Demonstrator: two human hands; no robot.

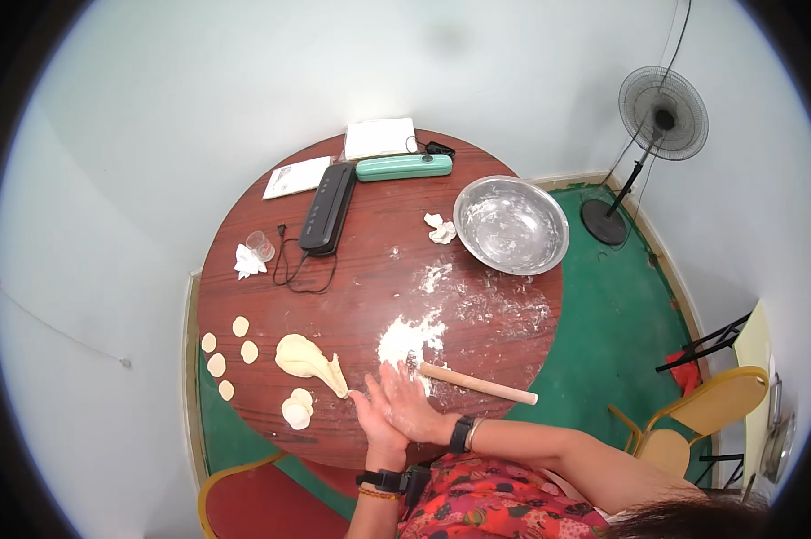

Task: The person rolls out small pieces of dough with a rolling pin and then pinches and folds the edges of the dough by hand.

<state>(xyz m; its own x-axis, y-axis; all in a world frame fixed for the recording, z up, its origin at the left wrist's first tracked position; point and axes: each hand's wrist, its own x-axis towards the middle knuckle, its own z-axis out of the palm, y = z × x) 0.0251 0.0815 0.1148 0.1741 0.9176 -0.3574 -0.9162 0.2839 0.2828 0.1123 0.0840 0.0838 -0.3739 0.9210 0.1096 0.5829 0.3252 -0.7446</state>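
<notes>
My left hand [377, 426] and my right hand [412, 411] are together at the near edge of the round table. The right hand lies across the left and covers part of it. Its fingers are stretched out, and the left fingers that show are straight too. Whatever is under or between the palms is hidden. My right fingertips reach a patch of white flour [412, 338]. A wooden rolling pin [479, 384] lies just right of them. Close to the left hand is a long lump of dough [303, 357], its thin tail pointing at my fingers. A small stack of dough rounds [297, 411] sits further left.
Several flat dough rounds [216, 365] lie at the table's left edge. A floury metal basin [511, 225] stands back right by crumpled tissue [440, 230]. Behind are a black corded appliance [329, 208], a green appliance [404, 168] and a clear cup [260, 247]. A fan [663, 119] stands beyond.
</notes>
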